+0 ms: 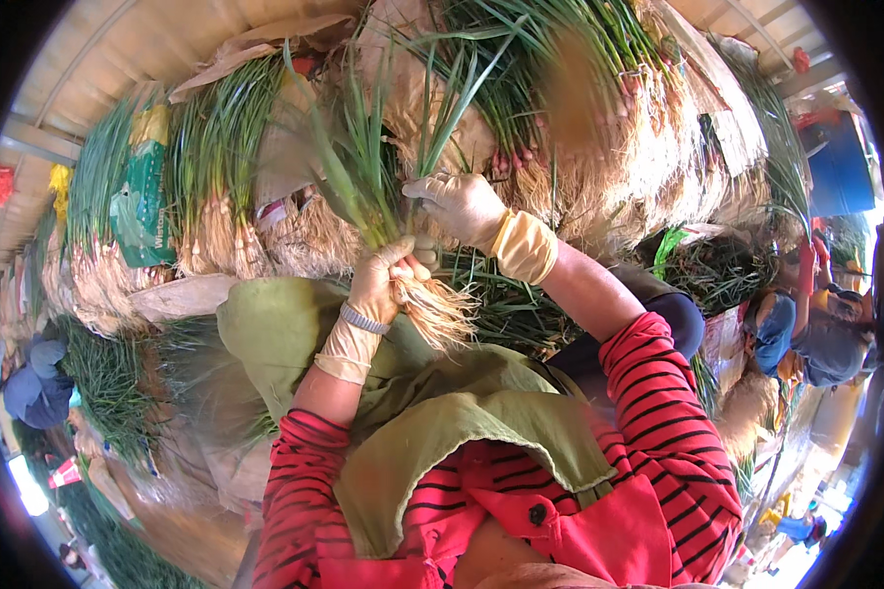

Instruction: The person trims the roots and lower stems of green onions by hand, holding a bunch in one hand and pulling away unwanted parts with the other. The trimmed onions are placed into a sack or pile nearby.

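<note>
My left hand (376,283), in a pale glove with a grey band over its wrist, grips a bunch of green onions (374,221) around the lower stalks. Pinkish bulbs and shaggy pale roots (438,309) stick out below the fist, towards my right. Long green leaves fan upward from it, partly blurred. Just above and to the right, my right hand (468,210), also gloved, pinches a few green leaves (435,140) between thumb and fingers. The lower ends of these leaves are hidden by the fingertips. An olive apron (471,412) covers my lap beneath both hands.
Bundled green onions (225,162) stand in a row ahead, more (633,125) to the right. A green printed bag (144,199) leans among them. Loose leaves (722,269) lie in a heap at right. Other people (810,324) sit at right and far left (38,386). A blue barrel (840,166) stands behind.
</note>
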{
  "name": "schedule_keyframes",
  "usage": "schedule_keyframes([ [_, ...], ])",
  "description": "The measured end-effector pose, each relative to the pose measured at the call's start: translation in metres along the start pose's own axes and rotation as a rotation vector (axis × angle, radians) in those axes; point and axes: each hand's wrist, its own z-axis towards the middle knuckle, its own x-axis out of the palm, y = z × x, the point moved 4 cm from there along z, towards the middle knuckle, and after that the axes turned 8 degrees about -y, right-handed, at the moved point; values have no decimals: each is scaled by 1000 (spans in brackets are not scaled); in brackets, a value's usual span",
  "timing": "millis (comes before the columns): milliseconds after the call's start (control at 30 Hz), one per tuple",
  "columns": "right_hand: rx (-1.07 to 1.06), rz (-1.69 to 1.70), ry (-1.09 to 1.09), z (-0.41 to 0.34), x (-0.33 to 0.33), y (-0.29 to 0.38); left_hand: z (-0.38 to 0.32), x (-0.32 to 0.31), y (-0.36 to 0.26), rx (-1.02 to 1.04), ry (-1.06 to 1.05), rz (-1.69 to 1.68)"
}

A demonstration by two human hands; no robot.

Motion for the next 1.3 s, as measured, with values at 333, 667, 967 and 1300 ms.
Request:
schedule_keyframes([
  [333, -51, 263, -45, -18, 16, -3, -4, 9, -7, -114, 166, -278],
  [667, 117, -20, -351, -108, -122, -55, -36, 35, -46, 135, 466, -300],
  [967, 495, 391, -415, -75, -113, -110, -14, 30, -12, -206, 268, -67],
  [1300, 577, -500, 304, -95, -74, 5, 1, 61, 29, -201, 231, -2],
])
